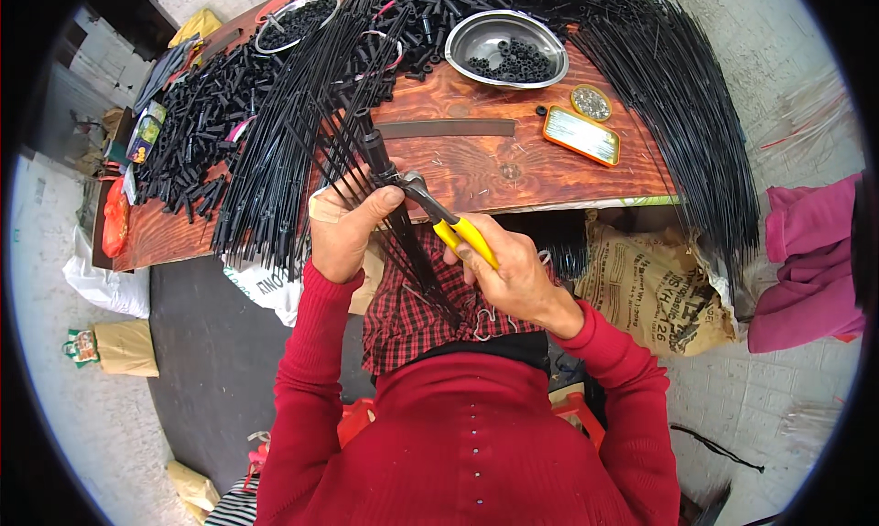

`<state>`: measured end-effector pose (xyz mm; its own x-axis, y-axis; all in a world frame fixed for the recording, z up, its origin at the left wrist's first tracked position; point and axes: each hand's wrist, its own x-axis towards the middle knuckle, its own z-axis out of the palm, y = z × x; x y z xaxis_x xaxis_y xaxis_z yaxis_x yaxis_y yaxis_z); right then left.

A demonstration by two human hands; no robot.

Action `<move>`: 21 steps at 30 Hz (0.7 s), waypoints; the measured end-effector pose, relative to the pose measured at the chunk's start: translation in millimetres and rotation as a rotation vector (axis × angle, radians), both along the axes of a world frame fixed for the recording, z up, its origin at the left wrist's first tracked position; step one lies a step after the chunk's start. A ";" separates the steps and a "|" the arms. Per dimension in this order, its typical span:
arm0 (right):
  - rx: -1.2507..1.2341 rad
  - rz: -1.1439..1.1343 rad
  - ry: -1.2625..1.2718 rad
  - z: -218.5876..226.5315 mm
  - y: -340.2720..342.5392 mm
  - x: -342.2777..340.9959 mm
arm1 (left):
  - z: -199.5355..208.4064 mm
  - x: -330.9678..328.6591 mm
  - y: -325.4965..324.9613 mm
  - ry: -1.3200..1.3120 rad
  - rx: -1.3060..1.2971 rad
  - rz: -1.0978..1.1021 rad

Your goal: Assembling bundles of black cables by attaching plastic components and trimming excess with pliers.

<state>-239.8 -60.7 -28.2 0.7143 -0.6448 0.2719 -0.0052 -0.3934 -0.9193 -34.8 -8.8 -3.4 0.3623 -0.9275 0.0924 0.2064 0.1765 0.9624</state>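
An umbrella frame [373, 149], black with thin ribs around a central shaft, stands upright and slightly tilted in front of me. My left hand [346, 228] is closed around it just below the hub, thumb pressed on top; a beige patch of tape covers part of this hand. In my right hand [520, 274] is a pair of pliers [424, 196] with yellow grips. Their dark jaws touch the frame near the hub, beside my left thumb. Whether a thin wire lies between the jaws is too small to tell. The lower rib ends hang over my checked apron [394, 338].
On the wooden table [458, 173] lie a heap of black plastic tubes [192, 132], bundles of black ribs [673, 96], a steel bowl [504, 32] of small black parts, an orange-rimmed tin [581, 136], a round tin [591, 102] and a flat strip [449, 128]. A sack [641, 292] stands below.
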 end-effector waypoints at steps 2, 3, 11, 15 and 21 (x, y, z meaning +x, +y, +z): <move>-0.001 -0.010 0.012 -1.3 -1.1 2.2 | -4.8 4.1 -0.4 -0.021 -0.001 0.016; -0.103 -0.033 0.012 -3.4 -2.8 2.8 | -6.1 5.5 -0.6 -0.042 -0.002 0.031; -0.196 -0.075 -0.047 -17.6 -1.9 7.0 | -0.3 3.1 -1.2 -0.022 0.013 0.010; -0.135 -0.083 -0.044 -19.2 0.7 12.9 | -4.8 7.4 0.3 -0.003 0.010 0.012; -0.274 -0.149 -0.077 -34.2 -2.4 20.5 | -7.4 8.3 -1.1 -0.020 0.019 0.029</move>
<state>-219.3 -63.1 -62.4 0.5879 -0.6364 0.4994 -0.0163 -0.6266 -0.7792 -26.5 -9.8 -10.7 0.3872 -0.9183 0.0824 0.1819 0.1637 0.9696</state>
